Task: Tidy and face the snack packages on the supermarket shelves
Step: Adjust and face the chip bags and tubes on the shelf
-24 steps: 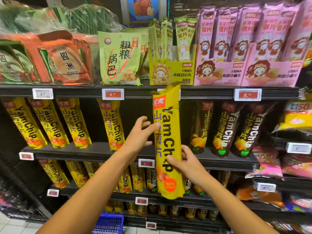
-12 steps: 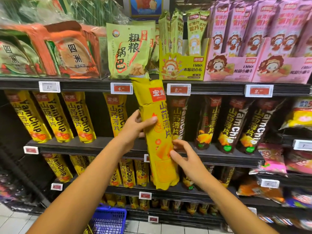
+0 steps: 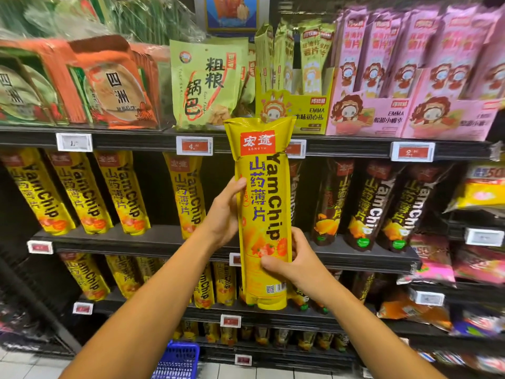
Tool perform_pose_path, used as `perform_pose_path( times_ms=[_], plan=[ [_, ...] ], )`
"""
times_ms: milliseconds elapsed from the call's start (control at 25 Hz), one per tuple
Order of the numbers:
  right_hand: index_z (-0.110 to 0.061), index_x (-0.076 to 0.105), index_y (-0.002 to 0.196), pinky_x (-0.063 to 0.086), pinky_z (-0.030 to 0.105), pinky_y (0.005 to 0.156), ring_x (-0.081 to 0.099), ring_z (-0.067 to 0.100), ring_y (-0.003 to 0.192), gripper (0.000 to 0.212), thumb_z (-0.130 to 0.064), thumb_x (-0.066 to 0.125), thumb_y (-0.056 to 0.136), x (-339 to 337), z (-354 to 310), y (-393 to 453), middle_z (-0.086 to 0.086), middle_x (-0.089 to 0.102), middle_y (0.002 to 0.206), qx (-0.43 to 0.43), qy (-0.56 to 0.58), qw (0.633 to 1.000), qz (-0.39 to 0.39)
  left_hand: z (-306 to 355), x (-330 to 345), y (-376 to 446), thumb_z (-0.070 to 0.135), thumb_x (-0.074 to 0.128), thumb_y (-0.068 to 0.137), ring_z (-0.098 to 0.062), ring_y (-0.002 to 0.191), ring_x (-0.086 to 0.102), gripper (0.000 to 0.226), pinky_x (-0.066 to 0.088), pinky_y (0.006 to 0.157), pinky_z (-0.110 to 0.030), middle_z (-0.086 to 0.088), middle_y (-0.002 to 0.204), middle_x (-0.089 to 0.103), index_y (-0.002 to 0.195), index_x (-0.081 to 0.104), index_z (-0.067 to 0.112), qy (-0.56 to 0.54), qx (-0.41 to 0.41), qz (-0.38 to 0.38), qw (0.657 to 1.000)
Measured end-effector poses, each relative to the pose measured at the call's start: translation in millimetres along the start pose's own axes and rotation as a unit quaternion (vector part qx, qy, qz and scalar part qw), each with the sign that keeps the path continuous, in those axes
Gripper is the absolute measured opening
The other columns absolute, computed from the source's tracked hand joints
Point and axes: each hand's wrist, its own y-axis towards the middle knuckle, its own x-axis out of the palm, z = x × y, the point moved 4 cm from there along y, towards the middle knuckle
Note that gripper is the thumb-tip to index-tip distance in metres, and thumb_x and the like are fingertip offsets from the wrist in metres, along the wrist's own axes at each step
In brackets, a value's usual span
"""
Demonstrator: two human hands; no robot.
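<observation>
1. On the middle shelf (image 3: 114, 237), the yellow tubes (image 3: 82, 192) on the left lean on a slant, with one more (image 3: 187, 192) apart near the centre.
2. My left hand (image 3: 224, 212) grips the held tube (image 3: 262, 214) at mid-height, thumb on its front, fingers hidden behind.
3. The held tube stands upright, label toward me, off the shelf, in front of the gap between the yellow and brown tubes (image 3: 366, 206).
4. My right hand (image 3: 297, 263) grips its lower part, fingers curled round the right edge, thumb across the front.
5. Risk, as I judge it: the slick film could slide through my grip, or the tube's base could knock the leaning neighbours over as I set it in.
</observation>
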Motion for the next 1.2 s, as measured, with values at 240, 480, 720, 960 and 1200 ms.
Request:
perform_pose_path(
  times_ms=[240,480,720,960,1200],
  plan=[
    [-0.036,0.043,0.128,0.057,0.026,0.087,0.067,0.008,0.112,0.097,-0.063,0.091,0.049,1,3,-2,-0.011,0.068,0.123,0.005,0.011,1.0,-0.017,-1,-1,-2,0.042,0.068,0.082,-0.021,0.106,0.069,0.05,0.057,0.079,-0.032,-0.004,0.119,0.071,0.127,0.056,0.022,0.093,0.01,-0.009,0.996],
    [-0.034,0.043,0.137,0.055,0.02,0.083,0.065,0.01,0.116,0.102,-0.064,0.088,0.051,5,0,-6,-0.009,0.068,0.128,0.033,0.039,0.995,-0.086,-2,-3,-7,0.04,0.061,0.089,-0.019,0.103,0.071,0.043,0.057,0.075,-0.027,-0.003,0.116,0.072,0.127,0.057,0.02,0.12,-0.017,-0.003,0.993],
    [-0.024,0.046,0.136,0.053,0.036,0.098,0.063,0.02,0.122,0.103,-0.071,0.084,0.053,16,7,-17,-0.001,0.066,0.132,0.085,0.028,0.98,-0.178,-16,-29,-26,0.054,0.069,0.08,-0.02,0.105,0.07,0.045,0.058,0.075,-0.031,-0.004,0.119,0.072,0.118,0.066,0.03,0.143,-0.154,-0.018,0.978],
    [-0.019,0.061,0.124,0.051,0.051,0.1,0.067,0.02,0.114,0.095,-0.071,0.086,0.049,25,20,-18,0.004,0.071,0.123,0.19,0.128,0.955,-0.19,-49,-55,-32,0.068,0.066,0.076,-0.023,0.11,0.069,0.065,0.053,0.096,-0.051,-0.007,0.118,0.072,0.123,0.066,0.024,0.155,-0.296,0.035,0.942],
    [-0.029,0.067,0.125,0.042,0.057,0.109,0.064,0.031,0.121,0.071,-0.074,0.071,0.07,28,8,1,0.012,0.067,0.129,0.22,0.203,0.944,-0.136,-64,-65,-22,0.071,0.065,0.071,-0.027,0.099,0.073,0.073,0.056,0.09,-0.049,-0.012,0.108,0.075,0.117,0.068,0.015,0.115,-0.327,0.111,0.931]
  ],
)
